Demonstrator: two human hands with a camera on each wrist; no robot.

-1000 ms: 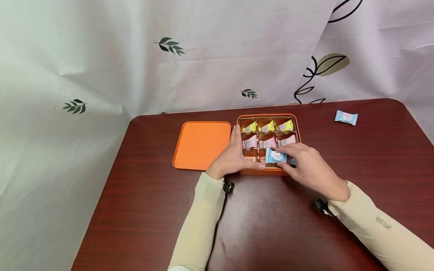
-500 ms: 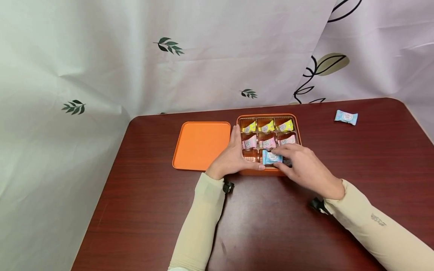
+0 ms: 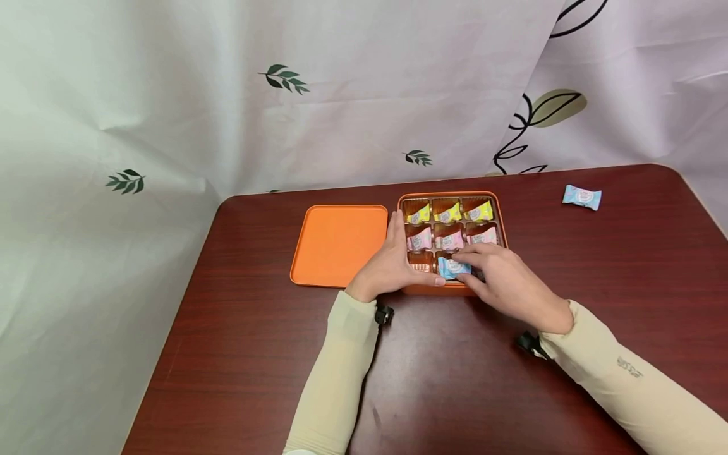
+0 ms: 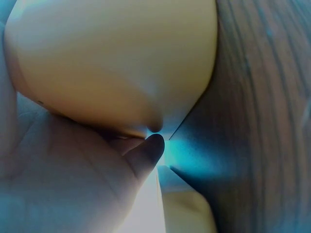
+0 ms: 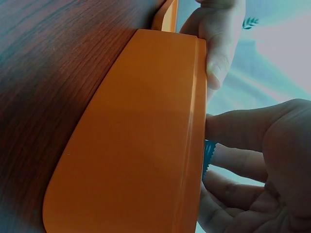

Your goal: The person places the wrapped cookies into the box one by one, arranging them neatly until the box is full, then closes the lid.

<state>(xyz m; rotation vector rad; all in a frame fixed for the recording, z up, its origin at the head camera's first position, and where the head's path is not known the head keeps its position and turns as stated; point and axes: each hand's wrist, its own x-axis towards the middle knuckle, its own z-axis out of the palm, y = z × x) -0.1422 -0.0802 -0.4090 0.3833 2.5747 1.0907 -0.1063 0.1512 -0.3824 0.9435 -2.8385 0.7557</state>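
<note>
An orange box holds a clear divided tray, with yellow candies in the back row and pink candies in the middle row. My left hand spans the box's front-left corner, straight fingers along the left side and thumb at the front rim. With thumb and fingers my right hand pinches a blue wrapped candy low in the front-middle compartment. In the right wrist view, the blue wrapper's edge shows between the rim and the fingers. My right hand partly hides the front-right compartment.
Left of the box lies a flat orange lid. Another blue candy is on the dark red wooden table at the back right. A pale curtain with leaf prints hangs behind the table.
My right hand has moved slightly left with the blue candy and lowered it into the front-middle compartment. My left hand stays at the box corner.
</note>
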